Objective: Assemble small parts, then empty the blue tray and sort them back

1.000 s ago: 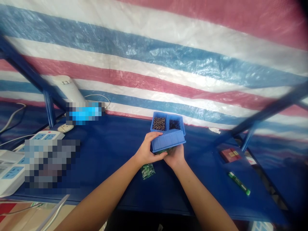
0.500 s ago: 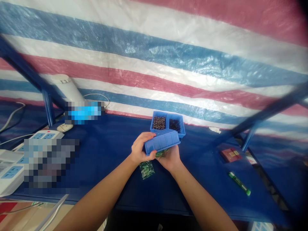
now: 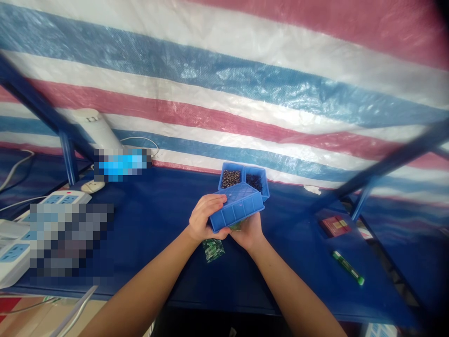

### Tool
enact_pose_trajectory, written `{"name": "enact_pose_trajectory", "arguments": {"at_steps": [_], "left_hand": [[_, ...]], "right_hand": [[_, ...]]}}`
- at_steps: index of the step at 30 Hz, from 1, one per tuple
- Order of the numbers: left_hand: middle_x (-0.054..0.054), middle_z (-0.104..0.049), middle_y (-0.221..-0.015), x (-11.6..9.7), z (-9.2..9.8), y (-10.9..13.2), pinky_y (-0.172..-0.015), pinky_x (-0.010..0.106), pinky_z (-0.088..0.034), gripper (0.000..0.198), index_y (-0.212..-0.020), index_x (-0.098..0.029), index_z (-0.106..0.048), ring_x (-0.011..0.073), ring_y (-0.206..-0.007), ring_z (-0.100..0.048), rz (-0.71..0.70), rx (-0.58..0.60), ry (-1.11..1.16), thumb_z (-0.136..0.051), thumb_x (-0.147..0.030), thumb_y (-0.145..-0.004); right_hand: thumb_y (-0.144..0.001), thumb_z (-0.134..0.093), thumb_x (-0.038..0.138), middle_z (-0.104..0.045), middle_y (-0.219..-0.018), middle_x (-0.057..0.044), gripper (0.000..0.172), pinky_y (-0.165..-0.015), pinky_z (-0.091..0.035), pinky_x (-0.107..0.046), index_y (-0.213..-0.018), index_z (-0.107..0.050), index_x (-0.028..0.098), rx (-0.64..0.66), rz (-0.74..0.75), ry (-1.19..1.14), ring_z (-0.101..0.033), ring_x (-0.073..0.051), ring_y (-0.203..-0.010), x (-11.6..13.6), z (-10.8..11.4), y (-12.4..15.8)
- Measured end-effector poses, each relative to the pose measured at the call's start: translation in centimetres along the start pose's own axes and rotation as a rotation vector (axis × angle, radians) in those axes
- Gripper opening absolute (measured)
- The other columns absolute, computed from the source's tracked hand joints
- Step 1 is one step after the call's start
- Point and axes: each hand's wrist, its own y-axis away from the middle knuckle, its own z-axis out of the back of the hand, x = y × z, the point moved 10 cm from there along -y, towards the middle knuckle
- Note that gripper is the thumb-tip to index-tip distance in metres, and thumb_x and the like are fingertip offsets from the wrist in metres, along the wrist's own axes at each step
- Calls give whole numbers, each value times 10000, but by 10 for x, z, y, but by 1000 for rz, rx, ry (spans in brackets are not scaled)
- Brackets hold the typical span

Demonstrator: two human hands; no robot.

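My left hand [image 3: 205,217] is closed around the end of a small blue plastic bin [image 3: 240,206], thumb below and fingers over its upturned bottom. The bin is tipped over, so its inside is hidden. Under its right part is my right hand [image 3: 250,231], palm up, holding a greenish clear plastic bag [image 3: 235,227] against the bin's mouth; its fingers are mostly hidden. Below my hands on the table lies a clear bag with green and white small pieces [image 3: 213,250]. Just behind stand two joined blue bins, one with brassy dark small parts [image 3: 231,178], the other with black parts [image 3: 255,181].
White power strips [image 3: 59,199] and a blurred-out patch are on the left of the blue table [image 3: 147,224]. A white cylinder [image 3: 100,131] stands behind. To the right lie a red box [image 3: 335,226] and a green tube-like pack [image 3: 348,267]. Blue frame bars slant at both sides.
The blue bin has tipped further, with more of its underside showing. Less of the greenish bag shows between my hands.
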Motion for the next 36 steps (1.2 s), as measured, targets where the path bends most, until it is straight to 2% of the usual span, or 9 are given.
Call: {"name": "enact_pose_trajectory", "arguments": {"at_steps": [4,7,12,18,24,27,31,34,36], "left_hand": [[118,-704,-1039,-7,7,0,-801,486,-585,590,-1176,-195,-541,301,-972,-696,-33,-52,-93,-775,-420,-684],[120,-695,-1034,-7,12,-1,-795,488,-584,572,-1182,-190,-540,301,-971,-690,-24,-97,-76,-754,-427,-708],[110,-667,-1055,17,22,9,-836,520,-557,523,-1161,-202,-523,302,-995,-672,186,-237,-87,-701,-483,-758],[102,-625,-1072,34,37,21,-890,511,-506,557,-1173,-190,-483,289,-993,-658,358,-408,-147,-610,-587,-804],[92,-595,-1084,47,58,33,-875,372,-470,466,-1157,-161,-554,213,-967,-592,620,-550,-300,-506,-540,-891],[72,-575,-1073,66,69,48,-891,326,-450,417,-1124,-171,-568,181,-967,-568,775,-653,-305,-442,-519,-931],[35,-555,-973,105,73,82,-806,279,-484,414,-1070,-192,-533,144,-882,-580,1049,-843,-118,-401,-559,-932],[12,-549,-891,127,62,107,-662,261,-501,393,-1053,-215,-481,126,-749,-582,1260,-946,85,-443,-576,-904],[4,-555,-872,134,54,116,-587,248,-494,365,-1038,-229,-463,123,-705,-579,1350,-973,174,-510,-554,-878]], "right_hand": [[-882,-462,491,-680,-1161,-105,448,-761,-569,-479,-1188,-599,193,6,-12,24,-631,-312,-1040,0,-4,2],[-878,-450,505,-681,-1148,-103,456,-758,-566,-484,-1181,-599,199,10,-8,29,-636,-310,-1019,2,-5,3],[-868,-436,541,-697,-1072,-86,471,-777,-557,-500,-1152,-614,210,-5,4,9,-639,-309,-992,5,-4,2],[-877,-468,507,-675,-1141,-47,392,-850,-530,-488,-1151,-601,259,16,62,-33,-632,-272,-1020,12,-8,1],[-866,-473,515,-645,-1220,-43,404,-836,-510,-566,-1184,-576,288,12,36,-50,-618,-318,-1056,11,-5,4],[-868,-465,521,-653,-1208,-45,404,-840,-506,-569,-1180,-580,291,14,19,-37,-614,-321,-1069,9,-9,6],[-865,-467,547,-662,-1199,-56,421,-814,-517,-558,-1166,-595,281,-7,-9,29,-636,-317,-1020,8,-11,6],[-862,-468,563,-677,-1171,-71,449,-800,-528,-523,-1165,-605,260,-32,-14,74,-651,-302,-983,12,-7,4],[-862,-473,565,-684,-1155,-72,458,-797,-531,-499,-1171,-607,253,-41,-1,87,-655,-293,-972,15,-4,3]]}}
